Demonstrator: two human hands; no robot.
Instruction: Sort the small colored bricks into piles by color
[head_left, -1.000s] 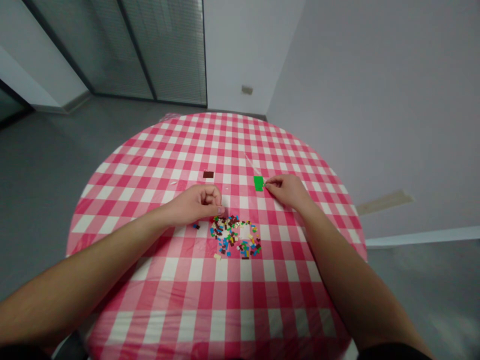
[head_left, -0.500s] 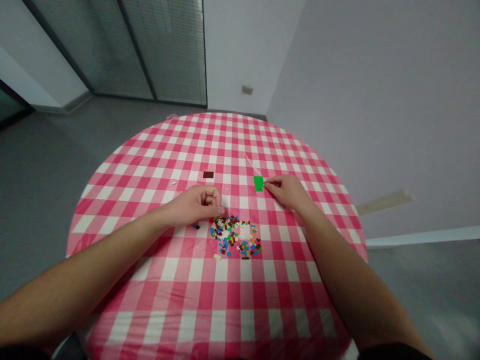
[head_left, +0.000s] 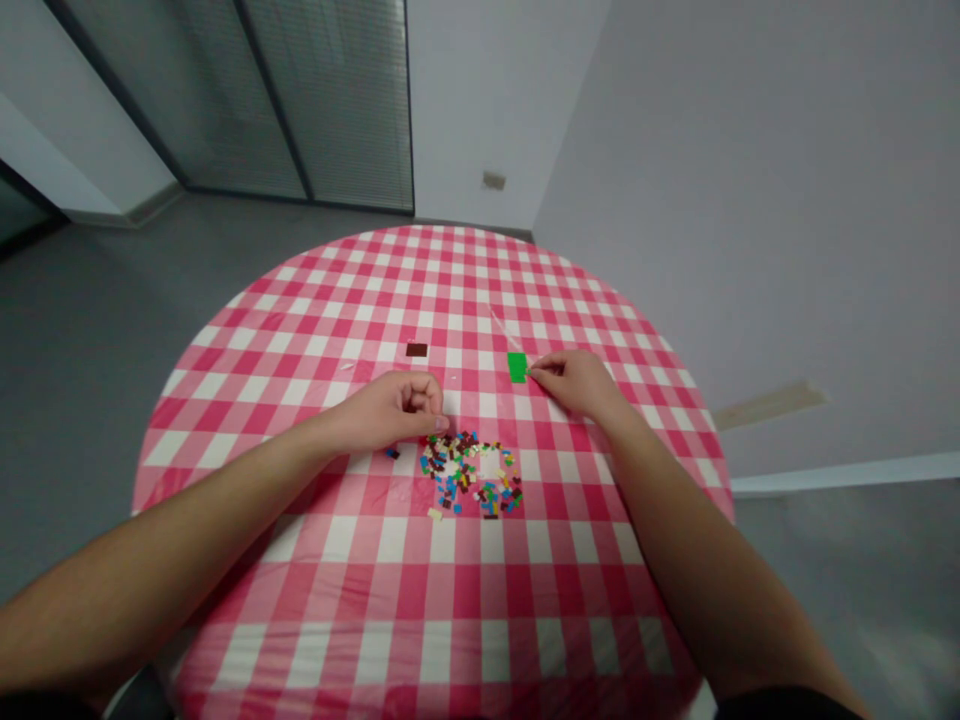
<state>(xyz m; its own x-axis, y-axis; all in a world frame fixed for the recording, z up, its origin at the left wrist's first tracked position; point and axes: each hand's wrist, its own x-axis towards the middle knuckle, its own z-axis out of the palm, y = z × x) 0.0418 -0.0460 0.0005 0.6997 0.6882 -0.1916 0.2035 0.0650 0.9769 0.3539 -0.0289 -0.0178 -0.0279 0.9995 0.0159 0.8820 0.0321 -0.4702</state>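
Your hands are well apart. Your right hand is pinched, its fingertips at the right edge of a flat green building plate; you can't tell from here whether they grip the plate or a small piece against it. Your left hand is curled closed just above the back edge of the loose pile of small plastic bricks, and anything inside it is hidden.

The green plate looks plain green, with no brick visibly on it. A dark brown plate lies alone between your hands, farther out. The pile holds many mixed colours, all spread directly on the cloth, with a lone dark brick just below your left hand and a cream brick at the pile's near edge.

All of this sits on a round worktop covered in pink-and-white gingham. Beyond it are a grey floor and a glass partition with blinds.
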